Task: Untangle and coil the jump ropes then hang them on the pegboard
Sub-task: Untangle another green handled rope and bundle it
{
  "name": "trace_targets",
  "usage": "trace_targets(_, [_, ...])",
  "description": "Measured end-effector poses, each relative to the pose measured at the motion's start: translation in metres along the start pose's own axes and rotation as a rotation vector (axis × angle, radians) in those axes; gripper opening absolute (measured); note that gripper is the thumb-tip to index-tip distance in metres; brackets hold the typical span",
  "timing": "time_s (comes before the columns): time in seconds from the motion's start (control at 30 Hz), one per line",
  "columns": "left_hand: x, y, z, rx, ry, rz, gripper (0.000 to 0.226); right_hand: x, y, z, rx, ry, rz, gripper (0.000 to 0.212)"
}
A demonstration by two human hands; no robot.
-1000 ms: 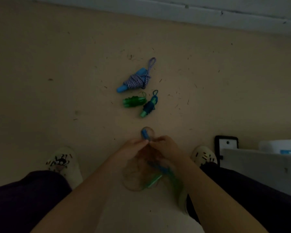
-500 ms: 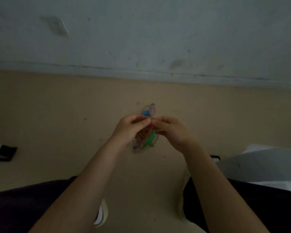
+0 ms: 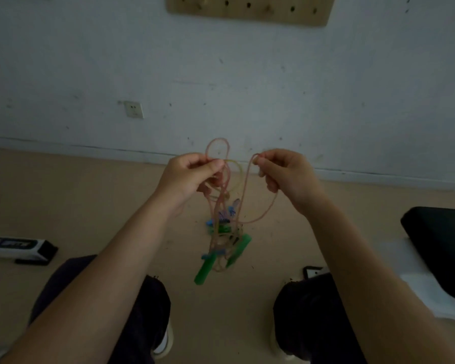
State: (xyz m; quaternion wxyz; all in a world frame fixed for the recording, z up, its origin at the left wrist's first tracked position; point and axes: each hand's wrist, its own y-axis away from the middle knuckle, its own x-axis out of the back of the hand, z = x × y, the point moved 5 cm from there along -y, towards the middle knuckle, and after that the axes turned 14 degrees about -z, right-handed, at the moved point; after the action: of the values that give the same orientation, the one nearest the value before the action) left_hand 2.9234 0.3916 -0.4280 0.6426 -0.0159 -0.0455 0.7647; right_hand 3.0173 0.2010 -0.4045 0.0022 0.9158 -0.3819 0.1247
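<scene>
A pale wall and tan floor (image 3: 63, 206) fill the background. At frame centre hangs a tangled pinkish jump rope (image 3: 222, 219), its green handles (image 3: 221, 261) dangling low. The left hand (image 3: 188, 177) pinches a bunch of loops, the right hand (image 3: 284, 174) one strand. Untangling looks barely begun (coiling and hanging remain); the pegboard (image 3: 250, 9), top centre, holds nothing visible.

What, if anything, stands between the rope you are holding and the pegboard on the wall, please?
Nothing visible. Both hands, left and right, hold the tangled rope up before bare wall; the pegboard hangs above with only open wall between.
</scene>
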Motion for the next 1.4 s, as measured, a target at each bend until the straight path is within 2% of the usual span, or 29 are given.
trace_targets(0.07, [0.008, 0.008, -0.004, 0.020, 0.043, 0.032, 0.009, 0.009, 0.006, 0.004, -0.060, 0.135, 0.031, 0.017])
trace_targets(0.2, [0.001, 0.017, -0.021, 0.096, 0.094, -0.021, 0.006, 0.002, 0.013, 0.020, -0.146, 0.505, -0.046, 0.038])
trace_targets(0.27, [-0.009, 0.019, -0.031, 0.125, 0.119, -0.048, 0.004, -0.016, 0.014, 0.026, -0.101, 0.439, -0.146, 0.047])
trace_targets(0.37, [-0.022, 0.021, -0.046, 0.151, 0.208, -0.076, 0.007, -0.041, 0.014, 0.044, -0.077, 0.182, -0.284, 0.039])
trace_targets(0.5, [-0.023, 0.025, -0.058, 0.175, 0.221, -0.081, 0.019, -0.054, 0.016, 0.067, -0.117, 0.016, -0.259, 0.026])
trace_targets(0.7, [-0.021, 0.020, -0.064, 0.187, 0.153, -0.099, 0.021, -0.058, 0.018, 0.074, -0.096, 0.044, -0.231, 0.005])
trace_targets(0.83, [-0.029, 0.020, -0.074, 0.264, 0.212, -0.200, 0.013, -0.061, 0.021, 0.073, -0.039, 0.190, -0.065, 0.035])
trace_targets(0.9, [-0.030, 0.019, -0.075, 0.266, 0.253, -0.230, 0.008, -0.059, 0.022, 0.071, -0.010, 0.264, 0.044, 0.038])
trace_targets(0.97, [-0.029, 0.019, -0.074, 0.258, 0.293, -0.245, 0.008, -0.059, 0.021, 0.069, 0.031, 0.356, 0.081, 0.034])
trace_targets(1.03, [-0.028, 0.019, -0.075, 0.259, 0.325, -0.244, 0.009, -0.059, 0.022, 0.066, 0.071, 0.445, 0.072, 0.024])
trace_targets(1.13, [-0.024, 0.020, -0.077, 0.264, 0.310, -0.219, 0.012, -0.056, 0.023, 0.065, 0.070, 0.446, 0.078, 0.012])
trace_targets(1.2, [-0.022, 0.020, -0.079, 0.263, 0.292, -0.219, 0.017, -0.052, 0.022, 0.066, 0.043, 0.401, 0.073, 0.015])
trace_targets(1.3, [-0.023, 0.021, -0.080, 0.251, 0.286, -0.258, 0.017, -0.051, 0.019, 0.067, 0.008, 0.238, -0.034, 0.014])
trace_targets(1.4, [-0.023, 0.021, -0.080, 0.248, 0.292, -0.275, 0.019, -0.054, 0.020, 0.067, -0.029, 0.110, -0.099, 0.027])
